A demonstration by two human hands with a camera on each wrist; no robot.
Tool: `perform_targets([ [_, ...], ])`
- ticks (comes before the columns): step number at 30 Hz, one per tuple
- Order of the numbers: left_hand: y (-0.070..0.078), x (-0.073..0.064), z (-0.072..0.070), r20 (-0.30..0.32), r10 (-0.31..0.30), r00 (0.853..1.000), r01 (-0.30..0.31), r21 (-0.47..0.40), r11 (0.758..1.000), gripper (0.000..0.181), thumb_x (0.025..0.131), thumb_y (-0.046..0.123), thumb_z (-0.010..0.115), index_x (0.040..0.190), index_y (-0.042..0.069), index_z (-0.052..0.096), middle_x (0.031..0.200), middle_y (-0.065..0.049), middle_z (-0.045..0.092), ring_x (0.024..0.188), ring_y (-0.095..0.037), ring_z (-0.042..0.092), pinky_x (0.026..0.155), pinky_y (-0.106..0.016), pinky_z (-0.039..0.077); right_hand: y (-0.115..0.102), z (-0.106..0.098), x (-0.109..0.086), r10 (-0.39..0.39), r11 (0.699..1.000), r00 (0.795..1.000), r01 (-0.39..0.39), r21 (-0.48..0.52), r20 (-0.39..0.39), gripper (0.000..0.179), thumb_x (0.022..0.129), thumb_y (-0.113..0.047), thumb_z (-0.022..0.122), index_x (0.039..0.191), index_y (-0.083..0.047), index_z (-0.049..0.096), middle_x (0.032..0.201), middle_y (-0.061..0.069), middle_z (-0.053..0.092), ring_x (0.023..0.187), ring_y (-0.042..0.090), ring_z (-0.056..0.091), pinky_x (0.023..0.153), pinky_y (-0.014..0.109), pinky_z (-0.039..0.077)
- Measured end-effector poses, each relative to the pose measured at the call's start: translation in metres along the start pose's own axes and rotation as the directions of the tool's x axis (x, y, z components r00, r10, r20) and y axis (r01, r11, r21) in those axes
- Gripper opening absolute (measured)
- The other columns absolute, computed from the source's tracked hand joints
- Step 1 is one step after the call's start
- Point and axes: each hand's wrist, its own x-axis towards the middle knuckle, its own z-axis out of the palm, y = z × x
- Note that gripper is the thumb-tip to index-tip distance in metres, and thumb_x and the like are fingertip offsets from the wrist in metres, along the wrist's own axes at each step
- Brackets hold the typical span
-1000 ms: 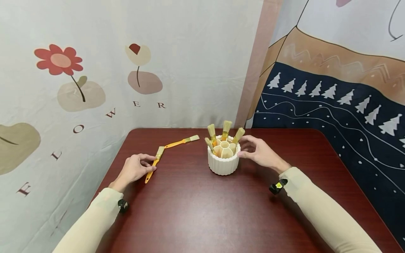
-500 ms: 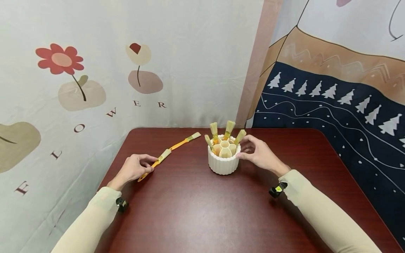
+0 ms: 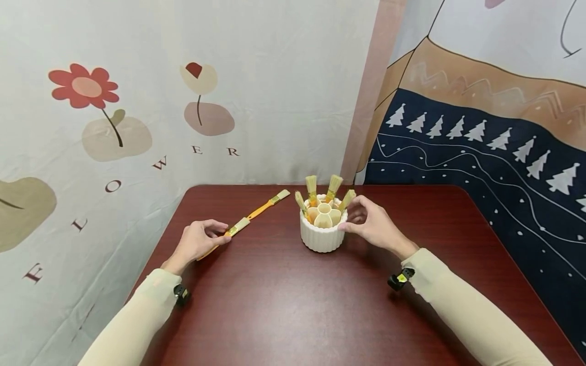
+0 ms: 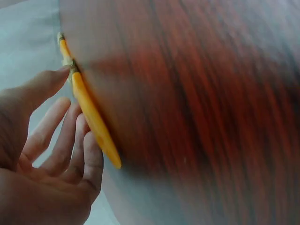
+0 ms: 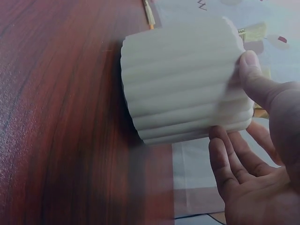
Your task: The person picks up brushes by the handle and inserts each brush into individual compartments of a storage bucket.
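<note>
Item 1. Worktop (image 3: 284, 305): dark red wood grain, glossy, carrying all that I work from afar. In my judgement, so smooth a face could let a nudged brush skid.

Item 2. Pot (image 3: 322, 241): white, ribbed, upright, its axis vertical, petal dividers (image 3: 323, 219) inside. It could twist or tip if I pull on one side alone.

Item 3. Right grip (image 3: 377, 223): clamped on the pot, thumb at the rim, fingers bent against the wall.

Item 4. Left grip (image 3: 194, 241): thumb and fingers pinch the near brush (image 3: 238, 225) close to its ferrule. A hold so far forward could let the handle swing.

Item 5. Near brush: yellow handle, pale bristles, on the left of the worktop, well apart from the pot. Long axis diagonal; bristles point forward and right, handle end back and left. (Flat or slightly raised, I cannot tell.)

Item 6. Far brush (image 3: 261, 209): matching, nearly in line, bristles likewise forward and right. Its handle end meets or almost meets the near brush's bristles; shifting one could shove the other.

Item 7. Standing brushes (image 3: 333, 188), four: in the pot, bristles up, mostly splayed outward; these heads could snag a passing finger.
</note>
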Motion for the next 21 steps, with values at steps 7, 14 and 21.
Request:
perform_targets([
  [7,0.009,0.008,0.008,-0.045,0.007,0.999,-0.006,0.013,1.0,0.038,0.094,0.035,0.101,0.122,0.011,0.09,0.106,-0.007,0.089,0.084,-0.012,0.08,0.076,-0.024,0.059,-0.003,0.001,-0.003,-0.006,1.0,1.0,0.006,-0.004,-0.017,0.062,0.093,-0.032,0.103,0.136,-0.01,0.065,0.132,0.016,0.079,0.114,0.027,0.082,0.097,0.033,0.071],
  [14,0.014,0.009,0.009,-0.034,0.007,0.999,-0.005,0.061,0.998,0.026,0.098,0.033,0.098,0.113,0.013,0.091,0.098,-0.004,0.088,0.083,-0.011,0.076,0.079,-0.027,0.057,-0.005,0.005,-0.005,0.007,1.0,0.999,-0.007,-0.015,-0.032,0.064,0.091,-0.036,0.104,0.134,-0.01,0.064,0.129,0.015,0.08,0.111,0.026,0.081,0.094,0.029,0.069],
  [21,0.014,0.007,0.007,-0.048,-0.006,0.999,0.009,0.054,0.998,0.022,0.098,0.03,0.097,0.112,0.014,0.091,0.097,-0.004,0.087,0.081,-0.011,0.075,0.078,-0.029,0.055,-0.007,0.008,-0.008,0.01,0.999,0.998,-0.012,-0.035,-0.061,0.065,0.089,-0.038,0.105,0.132,-0.011,0.065,0.125,0.014,0.081,0.108,0.025,0.081,0.092,0.032,0.071],
])
